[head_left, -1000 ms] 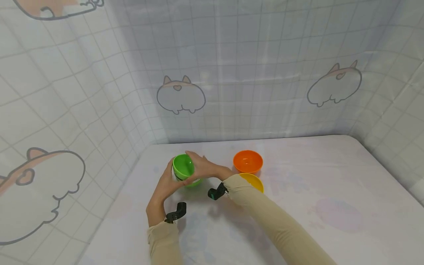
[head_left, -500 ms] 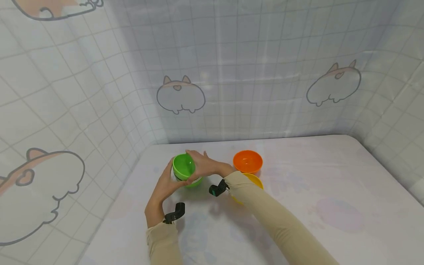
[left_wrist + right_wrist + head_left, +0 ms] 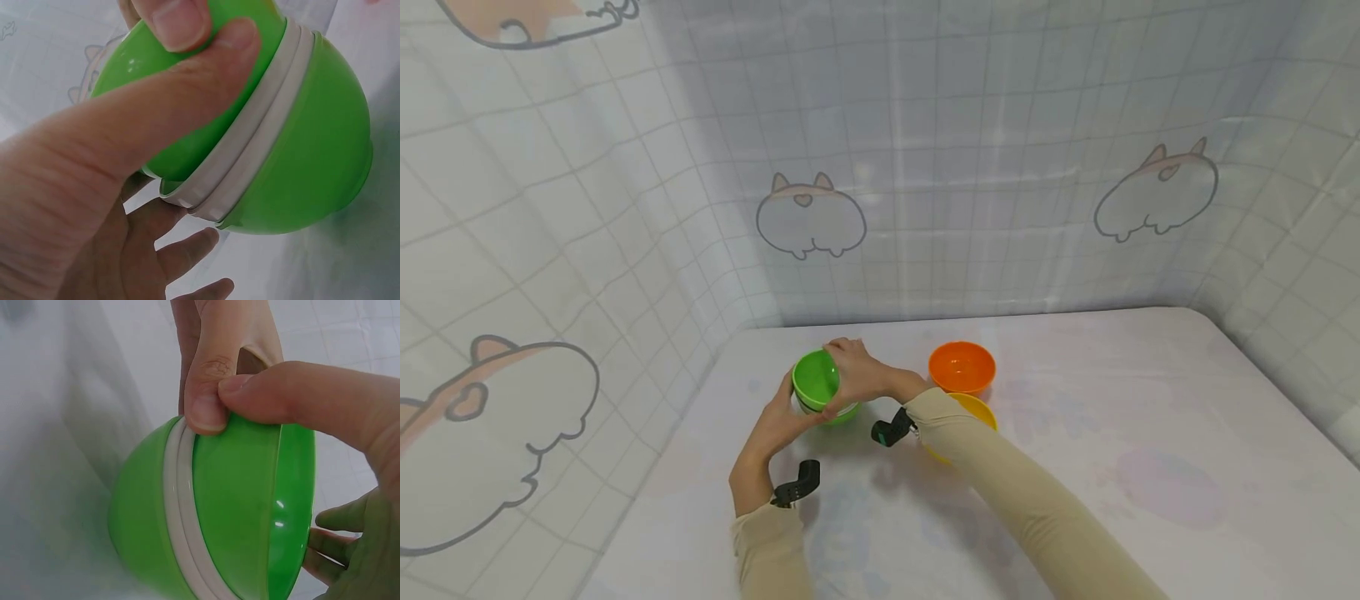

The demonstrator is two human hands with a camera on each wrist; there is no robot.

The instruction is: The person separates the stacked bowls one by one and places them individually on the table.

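Green bowl stack (image 3: 814, 379) is gripped by left hand (image 3: 778, 423) and right hand (image 3: 859, 373) near surface (image 3: 1097, 433)'s back-left corner. Rightward way is obstructed by orange bowl (image 3: 962, 367), yellow bowl (image 3: 977, 408); broad stretch seen toward right edge.

Me, in beige and black.
My left sleeve (image 3: 772, 554) and right sleeve (image 3: 1030, 508) are plain beige cloth, long and creased, with soft folds. I wear a bent black left wrist camera (image 3: 808, 475) and a matching right wrist camera (image 3: 895, 427), this one showing a small green patch (image 3: 883, 440). My left hand (image 3: 778, 423) and right hand (image 3: 861, 375) are bare.
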